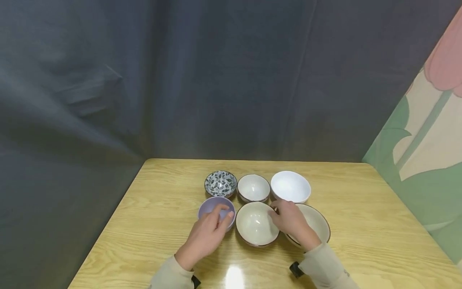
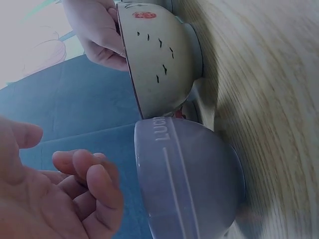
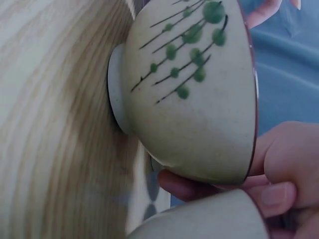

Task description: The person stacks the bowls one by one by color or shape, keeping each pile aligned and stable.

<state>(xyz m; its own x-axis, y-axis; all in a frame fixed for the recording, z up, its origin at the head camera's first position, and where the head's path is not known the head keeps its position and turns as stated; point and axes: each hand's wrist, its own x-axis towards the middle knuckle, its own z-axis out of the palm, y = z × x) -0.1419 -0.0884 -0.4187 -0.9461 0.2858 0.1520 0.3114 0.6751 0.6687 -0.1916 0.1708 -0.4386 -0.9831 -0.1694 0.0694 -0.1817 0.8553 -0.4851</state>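
Over the purple bowl [image 1: 205, 206] hovers my left hand [image 1: 205, 233], its fingers loosely bent; the left wrist view shows it apart from that bowl's rim. My right hand [image 1: 290, 220] pinches the right rim of the middle cream bowl [image 1: 254, 224], with the thumb on the inside and a finger against the outer wall. Green dots and dark stems decorate the side of this cream bowl [image 3: 194, 99] in the right wrist view. The larger cream bowl [image 1: 317, 222] with a dark rim sits to the right, partly hidden under the right hand.
Behind these stand a black-and-white patterned bowl [image 1: 221, 184], a small white bowl with a brown rim [image 1: 254, 188] and a plain white bowl [image 1: 290, 186]. The bowls are close together on the wooden table [image 1: 151, 216]. A dark curtain [image 1: 231, 80] hangs beyond its back edge.
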